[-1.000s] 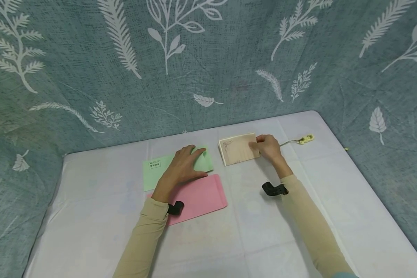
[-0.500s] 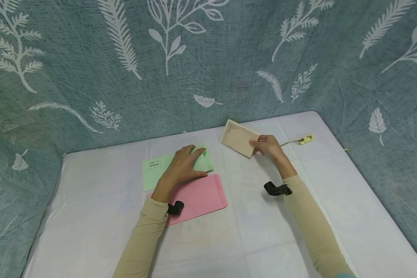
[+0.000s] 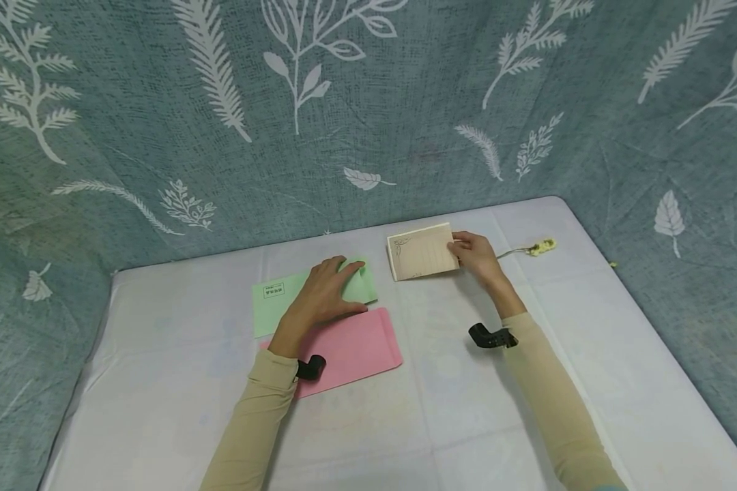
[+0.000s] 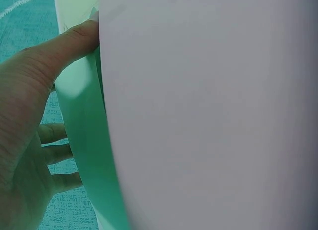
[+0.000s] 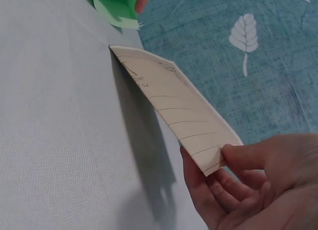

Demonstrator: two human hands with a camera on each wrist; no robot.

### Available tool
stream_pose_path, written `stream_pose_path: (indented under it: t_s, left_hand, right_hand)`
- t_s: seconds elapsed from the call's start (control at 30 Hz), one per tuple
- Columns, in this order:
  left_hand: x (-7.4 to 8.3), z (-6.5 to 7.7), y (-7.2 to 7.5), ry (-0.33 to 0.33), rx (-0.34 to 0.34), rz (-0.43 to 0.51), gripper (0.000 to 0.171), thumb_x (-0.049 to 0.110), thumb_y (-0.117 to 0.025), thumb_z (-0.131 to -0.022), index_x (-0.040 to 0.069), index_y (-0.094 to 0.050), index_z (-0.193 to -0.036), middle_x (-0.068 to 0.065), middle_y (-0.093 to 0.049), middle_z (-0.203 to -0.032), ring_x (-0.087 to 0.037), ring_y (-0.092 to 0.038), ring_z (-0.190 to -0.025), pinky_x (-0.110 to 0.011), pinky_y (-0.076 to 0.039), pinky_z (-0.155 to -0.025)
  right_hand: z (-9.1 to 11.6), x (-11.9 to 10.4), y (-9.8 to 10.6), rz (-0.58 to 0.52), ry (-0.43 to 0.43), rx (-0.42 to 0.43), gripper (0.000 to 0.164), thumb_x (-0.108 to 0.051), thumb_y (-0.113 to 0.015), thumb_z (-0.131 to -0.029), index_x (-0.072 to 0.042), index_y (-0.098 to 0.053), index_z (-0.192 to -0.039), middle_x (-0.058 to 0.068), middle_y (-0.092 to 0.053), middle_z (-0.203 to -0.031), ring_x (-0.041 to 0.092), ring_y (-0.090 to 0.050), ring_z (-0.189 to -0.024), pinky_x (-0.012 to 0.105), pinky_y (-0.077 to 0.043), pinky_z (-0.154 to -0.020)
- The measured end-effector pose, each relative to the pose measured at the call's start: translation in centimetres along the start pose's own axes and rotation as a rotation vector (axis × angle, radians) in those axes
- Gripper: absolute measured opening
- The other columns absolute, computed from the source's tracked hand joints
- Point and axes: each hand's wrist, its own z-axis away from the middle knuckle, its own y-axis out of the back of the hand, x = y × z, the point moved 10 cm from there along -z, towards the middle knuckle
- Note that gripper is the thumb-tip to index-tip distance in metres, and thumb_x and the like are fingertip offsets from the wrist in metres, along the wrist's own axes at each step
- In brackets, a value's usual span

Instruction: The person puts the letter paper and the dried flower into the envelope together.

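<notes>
My right hand (image 3: 480,259) pinches the right end of cream letter paper (image 3: 422,252) with ruled lines and a printed corner ornament. The right wrist view shows the paper (image 5: 169,101) slanting above the table, its shadow below, thumb on top and fingers underneath. My left hand (image 3: 325,290) spans the right part of a light green envelope (image 3: 273,310), thumb at the near edge and fingers at the far one. The mouth of this envelope (image 5: 117,4) bulges apart in the right wrist view. In the left wrist view, the left thumb (image 4: 74,41) presses the green envelope's edge.
A pink envelope (image 3: 362,348) lies just nearer than the green one, partly beneath the left wrist. A yellow flower (image 3: 542,247) on a thin stem lies right of the right hand. White cloth covers the table (image 3: 454,423); a leaf-patterned curtain (image 3: 405,136) hangs along its back.
My right hand has tilted the letter paper, turning its left end up and away and then back down, with the paper now slightly farther back. The left hand holds still at the green envelope.
</notes>
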Motion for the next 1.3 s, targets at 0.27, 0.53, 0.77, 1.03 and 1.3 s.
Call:
stream_pose_path:
  t_s: [0.27,0.53,0.77,1.03,1.3]
  left_hand:
    - [0.0,-0.1,-0.2,0.004,-0.012,-0.007,0.084,0.048,-0.083,-0.073,0.014,-0.050,-0.143,-0.023,-0.045,-0.138,-0.040,-0.043,-0.129,-0.057,-0.032,-0.107]
    - [0.1,0.0,-0.1,0.008,-0.008,-0.009,0.085,0.048,-0.083,-0.073,0.015,-0.050,-0.144,-0.023,-0.045,-0.139,-0.040,-0.043,-0.129,-0.057,-0.033,-0.107]
    - [0.1,0.1,0.0,0.003,-0.002,-0.003,0.085,0.048,-0.083,-0.073,0.014,-0.049,-0.144,-0.023,-0.045,-0.139,-0.039,-0.043,-0.129,-0.057,-0.032,-0.107]
    - [0.2,0.1,0.0,0.007,-0.009,0.001,0.086,0.048,-0.083,-0.074,0.014,-0.048,-0.145,-0.024,-0.044,-0.140,-0.040,-0.042,-0.131,-0.058,-0.031,-0.108]
    - [0.2,0.1,-0.1,0.006,-0.011,0.003,0.086,0.048,-0.083,-0.074,0.014,-0.048,-0.145,-0.023,-0.044,-0.140,-0.039,-0.042,-0.130,-0.057,-0.031,-0.108]
  right_hand:
    - [0.4,0.1,0.3,-0.037,0.021,-0.002,0.048,-0.006,-0.054,-0.100,0.003,-0.041,-0.145,0.033,-0.061,-0.119,0.016,-0.066,-0.085,0.017,-0.051,-0.066]
    - [0.4,0.4,-0.1,-0.055,-0.020,-0.022,0.039,-0.009,-0.059,-0.097,0.010,-0.055,-0.132,0.030,-0.062,-0.120,0.004,-0.064,-0.073,0.019,-0.055,-0.066]
    - [0.2,0.5,-0.1,-0.032,-0.039,-0.034,0.037,-0.013,-0.064,-0.095,0.010,-0.060,-0.124,0.028,-0.065,-0.113,0.004,-0.064,-0.069,0.021,-0.056,-0.066]
    - [0.5,0.4,-0.7,-0.070,-0.068,-0.058,0.038,-0.012,-0.064,-0.096,0.011,-0.059,-0.125,0.028,-0.064,-0.117,0.003,-0.064,-0.067,0.020,-0.055,-0.065]
    - [0.6,0.7,-1.6,-0.133,-0.077,-0.085,0.040,-0.015,-0.065,-0.095,0.008,-0.059,-0.127,0.026,-0.063,-0.119,0.004,-0.066,-0.069,0.021,-0.056,-0.067]
